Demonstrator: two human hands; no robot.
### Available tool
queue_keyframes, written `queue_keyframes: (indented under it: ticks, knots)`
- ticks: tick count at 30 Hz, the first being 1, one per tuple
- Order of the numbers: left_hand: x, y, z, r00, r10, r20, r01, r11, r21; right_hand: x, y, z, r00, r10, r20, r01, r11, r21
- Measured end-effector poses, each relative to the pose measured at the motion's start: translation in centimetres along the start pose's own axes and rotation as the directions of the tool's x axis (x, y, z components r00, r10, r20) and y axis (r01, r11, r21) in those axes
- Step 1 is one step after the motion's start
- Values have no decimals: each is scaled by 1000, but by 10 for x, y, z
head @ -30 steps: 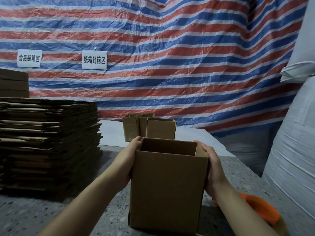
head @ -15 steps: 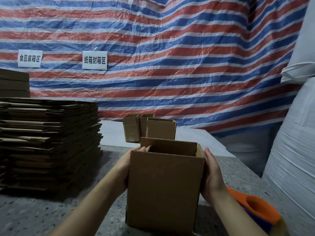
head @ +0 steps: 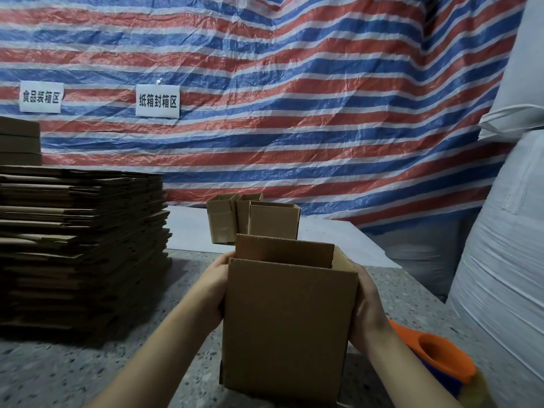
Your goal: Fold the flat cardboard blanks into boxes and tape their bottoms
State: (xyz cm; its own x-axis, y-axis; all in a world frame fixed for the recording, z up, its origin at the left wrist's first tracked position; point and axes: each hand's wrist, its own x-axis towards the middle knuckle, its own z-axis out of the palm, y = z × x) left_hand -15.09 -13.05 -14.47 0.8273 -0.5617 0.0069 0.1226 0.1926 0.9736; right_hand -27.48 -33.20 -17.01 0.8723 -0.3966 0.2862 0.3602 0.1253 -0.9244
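Observation:
An upright brown cardboard box with its top open stands in front of me on the speckled table. My left hand presses against its left wall and my right hand against its right wall, fingers wrapped round the sides. A tall stack of flat cardboard blanks sits at the left. Three folded boxes stand together farther back. An orange tape dispenser lies at the lower right, partly behind my right forearm.
A striped red, white and blue tarp with two paper signs hangs behind the table. Large white sacks rise at the right edge. A white sheet covers the table's far part.
The box has shifted slightly left and closer to me. Both hands slid down from the top rim onto its side walls.

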Motion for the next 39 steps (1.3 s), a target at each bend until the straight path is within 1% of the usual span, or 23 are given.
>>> queue_keyframes:
  ticks: [2,4,8,12,15,16,18,22,25,26,27,29,30,33,35,37,39]
  knots:
    - [1,1,-1,999,-5,32,4,1000,4,0,1,-1,1000,1,6,-1,1000,1]
    - [2,0,-2,1000,-4,27,5,1000,-13,1,3,-2,1000,15,12,-15,1000,-12]
    - [2,-4,-2,998,6,-67,-15,991,-136,6,0,-1,999,43,-9,-44,997,-60]
    - [-2,-5,-1,991,36,-127,-53,989,-137,13,-4,3,993,116,18,-114,991,-69]
    - [-8,-4,-1,989,56,-139,-78,984,-159,17,-7,5,985,171,-1,-171,980,-106]
    - [-10,-5,-1,988,74,-132,-94,984,-153,18,-7,4,980,198,-15,-198,974,-114]
    - [-12,-5,-2,990,105,-96,-113,990,-84,18,-10,4,969,245,-30,-247,963,-110]
    - [-16,-1,-4,993,104,-62,-100,993,66,18,-15,5,959,281,-28,-282,952,-120]
    - [-18,7,-9,995,97,16,-98,977,192,18,-15,6,958,285,-36,-287,950,-123]
    - [-18,9,-13,994,83,67,-96,970,224,18,-14,7,958,283,-41,-286,950,-122]
    - [-18,10,-19,986,78,145,-113,963,246,18,-14,7,959,280,-48,-284,952,-119]
    - [-21,12,-30,945,109,308,-194,945,262,17,-14,9,960,273,-59,-278,954,-113]
    - [-23,12,-34,927,121,355,-221,941,255,17,-13,10,962,266,-64,-272,956,-111]
    - [-23,10,-39,909,129,396,-246,934,260,17,-11,13,968,238,-86,-247,962,-118]
    - [-23,11,-33,917,126,379,-249,922,297,15,-10,13,971,222,-93,-232,966,-115]
    - [-21,10,-27,949,119,294,-215,922,321,12,-10,11,977,205,-65,-210,974,-81]
    - [-19,5,-20,974,120,194,-173,943,285,10,-11,9,982,190,-22,-191,980,-57]
